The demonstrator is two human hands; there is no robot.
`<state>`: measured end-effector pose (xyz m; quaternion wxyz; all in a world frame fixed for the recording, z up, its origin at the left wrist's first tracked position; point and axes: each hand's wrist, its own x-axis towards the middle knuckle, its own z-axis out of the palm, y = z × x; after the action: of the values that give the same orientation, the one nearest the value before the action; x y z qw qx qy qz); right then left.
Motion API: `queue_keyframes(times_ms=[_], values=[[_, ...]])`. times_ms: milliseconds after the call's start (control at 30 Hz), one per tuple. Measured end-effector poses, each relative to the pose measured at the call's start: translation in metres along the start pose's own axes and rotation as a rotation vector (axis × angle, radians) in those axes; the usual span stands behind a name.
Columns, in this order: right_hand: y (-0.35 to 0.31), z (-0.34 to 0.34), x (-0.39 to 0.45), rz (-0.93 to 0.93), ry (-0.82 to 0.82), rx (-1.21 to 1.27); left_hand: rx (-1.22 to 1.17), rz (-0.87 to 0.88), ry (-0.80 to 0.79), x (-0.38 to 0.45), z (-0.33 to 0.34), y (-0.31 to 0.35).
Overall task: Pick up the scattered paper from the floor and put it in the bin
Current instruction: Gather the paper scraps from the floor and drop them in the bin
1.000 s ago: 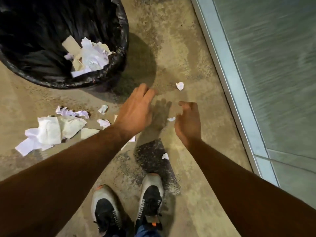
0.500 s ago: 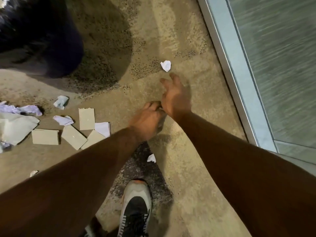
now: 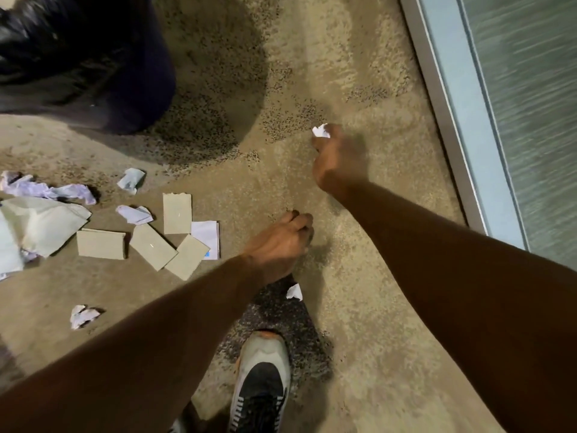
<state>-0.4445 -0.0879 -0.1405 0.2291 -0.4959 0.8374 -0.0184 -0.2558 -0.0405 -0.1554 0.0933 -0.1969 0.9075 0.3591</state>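
My right hand [image 3: 335,157] reaches forward on the speckled floor, its blurred fingertips pinched on a small white paper scrap [image 3: 321,131]. My left hand [image 3: 281,242] hovers low as a closed fist; what it holds is hidden. Another white scrap [image 3: 294,292] lies just behind it. To the left lie several tan cards [image 3: 177,214], a white sheet [image 3: 206,234], crumpled purple paper [image 3: 46,190], a large cream sheet [image 3: 43,220] and small crumpled bits [image 3: 82,315]. The bin with its black bag [image 3: 78,57] stands at the top left.
A metal door frame [image 3: 452,120] with frosted glass runs along the right side. My shoe [image 3: 262,370] stands on a dark rough patch of floor [image 3: 281,326] at the bottom centre. The bin's shadow spreads over the floor beside it.
The view has dropped and moved away from the bin. My right hand stretched forward onto the far white scrap. My left hand closed into a fist where a small scrap had been.
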Motion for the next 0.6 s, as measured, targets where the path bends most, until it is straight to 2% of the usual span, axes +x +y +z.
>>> queue_keyframes(times_ms=[100,167,300,400,600], values=[[0.004,0.019,-0.022,-0.02,0.018,0.014,-0.047,0.052,-0.014,-0.018,0.024,0.009],[0.007,0.031,-0.045,-0.04,-0.07,-0.009,-0.031,0.025,-0.044,-0.03,0.033,0.015],[0.018,0.04,-0.104,-0.092,-0.069,-0.009,0.243,0.028,-0.123,-0.044,0.038,0.037],[0.023,0.047,-0.145,-0.093,-0.054,0.008,0.326,0.002,-0.167,-0.05,0.044,0.039],[0.017,0.066,-0.196,-0.015,-0.041,0.076,0.292,0.042,-0.064,-0.063,0.037,0.041]])
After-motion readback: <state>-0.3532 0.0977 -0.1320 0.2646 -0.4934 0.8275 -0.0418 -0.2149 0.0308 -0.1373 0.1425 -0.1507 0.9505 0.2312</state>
